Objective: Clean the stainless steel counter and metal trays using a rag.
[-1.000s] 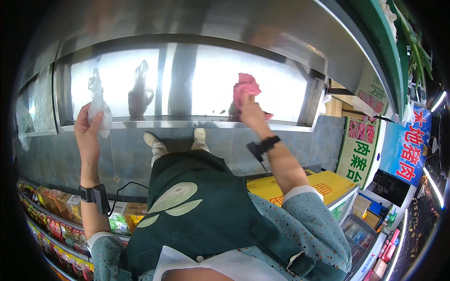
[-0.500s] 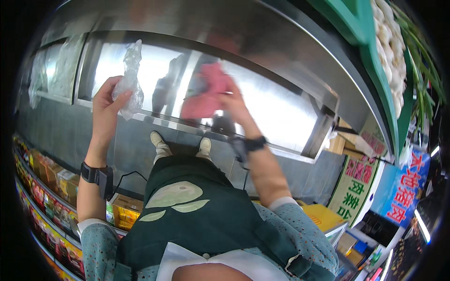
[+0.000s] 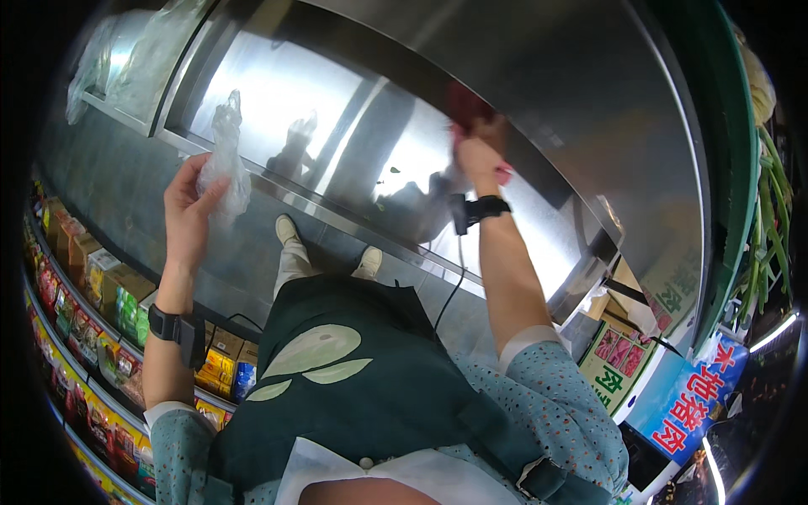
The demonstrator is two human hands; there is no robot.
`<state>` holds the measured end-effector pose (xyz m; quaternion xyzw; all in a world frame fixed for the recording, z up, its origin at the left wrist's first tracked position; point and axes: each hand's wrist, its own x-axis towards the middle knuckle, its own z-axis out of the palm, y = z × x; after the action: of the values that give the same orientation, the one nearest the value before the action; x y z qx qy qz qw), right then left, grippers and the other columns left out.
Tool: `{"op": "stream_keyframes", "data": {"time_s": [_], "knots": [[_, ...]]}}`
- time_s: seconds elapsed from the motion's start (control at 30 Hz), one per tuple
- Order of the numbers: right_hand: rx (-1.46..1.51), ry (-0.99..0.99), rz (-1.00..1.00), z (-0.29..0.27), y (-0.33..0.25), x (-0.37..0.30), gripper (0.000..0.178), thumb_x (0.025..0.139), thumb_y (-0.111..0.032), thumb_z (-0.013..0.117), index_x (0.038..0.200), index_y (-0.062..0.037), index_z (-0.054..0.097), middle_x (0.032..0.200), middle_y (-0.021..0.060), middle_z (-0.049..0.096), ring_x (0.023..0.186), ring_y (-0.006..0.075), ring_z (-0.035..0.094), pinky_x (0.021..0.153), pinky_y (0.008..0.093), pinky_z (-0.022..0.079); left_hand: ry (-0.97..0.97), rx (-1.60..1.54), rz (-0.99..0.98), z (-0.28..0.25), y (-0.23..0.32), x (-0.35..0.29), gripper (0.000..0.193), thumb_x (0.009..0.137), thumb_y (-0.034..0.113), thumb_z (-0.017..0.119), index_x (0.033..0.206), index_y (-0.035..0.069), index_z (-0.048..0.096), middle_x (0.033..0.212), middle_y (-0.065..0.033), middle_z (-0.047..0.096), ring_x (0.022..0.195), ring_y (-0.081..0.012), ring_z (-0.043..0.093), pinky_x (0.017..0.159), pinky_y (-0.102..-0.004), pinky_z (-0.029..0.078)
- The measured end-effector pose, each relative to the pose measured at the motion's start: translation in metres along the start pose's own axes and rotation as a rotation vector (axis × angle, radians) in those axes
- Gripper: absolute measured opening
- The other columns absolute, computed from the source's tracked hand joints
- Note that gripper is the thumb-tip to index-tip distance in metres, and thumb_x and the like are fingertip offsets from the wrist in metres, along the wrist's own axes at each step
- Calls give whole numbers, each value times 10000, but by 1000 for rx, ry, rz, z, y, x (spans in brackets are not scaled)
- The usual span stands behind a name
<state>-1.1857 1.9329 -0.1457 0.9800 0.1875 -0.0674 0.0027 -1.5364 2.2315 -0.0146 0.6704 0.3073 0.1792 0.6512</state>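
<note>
My left hand (image 3: 192,202) is closed around a crumpled clear plastic bag (image 3: 225,135), held upright at the near edge of a shiny steel counter (image 3: 345,126). On the right, my right hand (image 3: 484,156) presses a pink cloth (image 3: 503,174) to the steel near the counter's raised far edge; motion blurs the cloth and fingers, and the hand hides most of the cloth. A few small dark green scraps (image 3: 394,170) lie on the steel to the left of the cloth.
Clear plastic sheeting (image 3: 156,63) hangs at the far left. Packaged goods line a shelf (image 3: 93,353) at lower left. A green rack (image 3: 732,168) with green onions (image 3: 770,219) stands at right, above a blue sign (image 3: 690,400). A thin cable (image 3: 459,286) trails from my right wrist.
My right hand has moved right and farther away with the pink cloth, uncovering green scraps on the steel. My left hand still holds the bag. The view has turned somewhat.
</note>
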Motion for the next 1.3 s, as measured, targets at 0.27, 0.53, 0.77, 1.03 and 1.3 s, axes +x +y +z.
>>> {"op": "stream_keyframes", "data": {"time_s": [0.27,0.53,0.77,1.03,1.3], "knots": [[1024,-278,-743,-13,-14,-119,519,740,128,453,1190,-71,618,1129,109,507,1077,252,513,933,293,428,-116,-21,16,34,9,17,283,853,22,622,1132,2,581,1012,-20,622,891,-87,567,768,-224,451],[915,-117,288,-78,244,-188,446,766,78,483,1201,-6,526,1010,67,629,913,155,597,792,270,481,-165,-6,-5,45,-7,12,274,863,30,621,1132,0,578,1010,-20,621,882,-81,566,763,-219,446],[414,83,449,41,128,-161,508,755,-99,590,1216,-45,383,1025,235,580,834,457,616,706,532,507,-193,23,-4,55,-11,17,272,868,31,616,1136,3,577,1011,-25,621,888,-87,567,764,-227,447],[1142,-137,-5,17,78,-159,444,798,18,529,1238,-33,497,1118,219,596,1029,342,594,900,367,475,-269,11,58,76,20,15,279,865,33,616,1139,2,576,1013,-20,615,909,-80,559,776,-221,439],[117,-160,-324,-46,177,-215,1090,639,-149,831,1475,-21,143,1495,292,103,1400,408,157,1146,434,199,-167,16,-10,49,1,0,283,855,49,640,1130,7,587,991,-12,624,901,-79,564,788,-222,441]]}}
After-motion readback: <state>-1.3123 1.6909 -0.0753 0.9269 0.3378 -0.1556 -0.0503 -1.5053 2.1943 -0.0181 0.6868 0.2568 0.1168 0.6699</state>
